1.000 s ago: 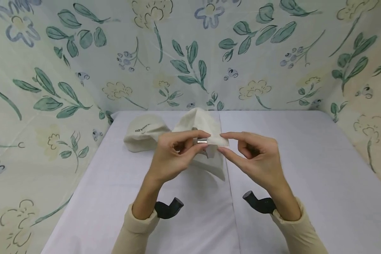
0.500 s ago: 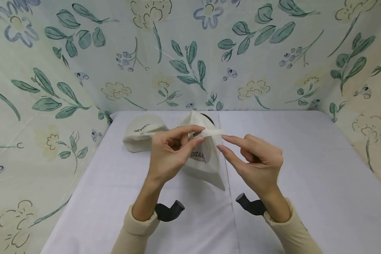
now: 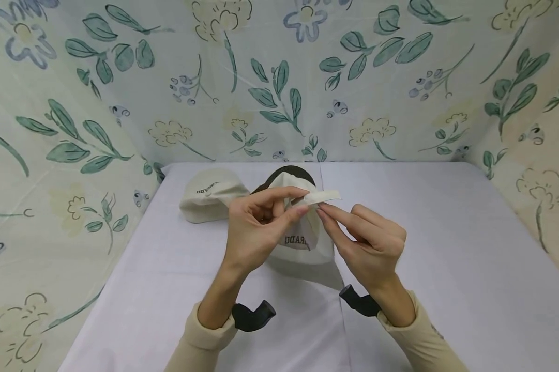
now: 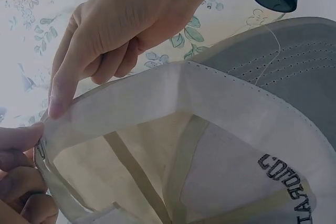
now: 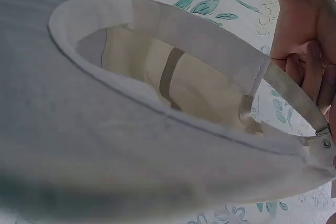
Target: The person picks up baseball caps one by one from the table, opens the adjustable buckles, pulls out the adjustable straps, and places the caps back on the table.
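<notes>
A cream cap (image 3: pixel 326 248) with dark lettering hangs between my hands, opening toward me. Its dark brim (image 3: pixel 290 170) shows at the back. My left hand (image 3: pixel 256 232) pinches the cap's rear strap between thumb and index finger. The light strap end (image 3: pixel 328 196) sticks out to the right of those fingertips. My right hand (image 3: pixel 372 243) pinches with thumb and index finger just under that strap end, close to the left fingertips. The right wrist view shows the strap (image 5: pixel 294 95) and a metal fitting (image 5: pixel 325 142). Reversed embroidery (image 4: pixel 289 182) appears inside the cap in the left wrist view.
A second cream cap (image 3: pixel 207 199) with dark lettering lies at the back left of the table (image 3: pixel 447 232), which has a pale cloth. A floral curtain (image 3: pixel 279 77) rises behind. Black wrist mounts (image 3: pixel 253 316) stick out from both cuffs.
My right fingertips let go of the strap end, then moved left and closed just below it. The cap tilted, bringing its dark brim into view. My left hand kept its pinch.
</notes>
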Demonstrator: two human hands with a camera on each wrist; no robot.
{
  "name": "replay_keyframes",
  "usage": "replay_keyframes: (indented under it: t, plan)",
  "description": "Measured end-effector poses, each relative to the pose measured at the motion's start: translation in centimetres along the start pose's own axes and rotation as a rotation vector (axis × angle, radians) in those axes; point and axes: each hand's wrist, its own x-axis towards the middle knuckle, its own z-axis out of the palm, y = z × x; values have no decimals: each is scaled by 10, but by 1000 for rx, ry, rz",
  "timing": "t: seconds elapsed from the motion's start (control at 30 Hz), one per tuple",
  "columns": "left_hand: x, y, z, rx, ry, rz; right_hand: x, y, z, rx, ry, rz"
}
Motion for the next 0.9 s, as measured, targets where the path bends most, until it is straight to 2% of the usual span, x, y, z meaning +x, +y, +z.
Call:
replay_keyframes:
  t: [0.2,0.43,0.7,0.9]
  plan:
    - [0,2,-1,17,-13,-49,1,0,1,-25,27,-36]
    - [0,1,-2,41,-36,-103,2,1,-1,-57,-2,-39]
    - [0,0,1,36,-18,-59,1,0,-3,-89,0,-27]
    - [0,-1,3,31,-21,-65,1,-1,-3,-89,9,-18]
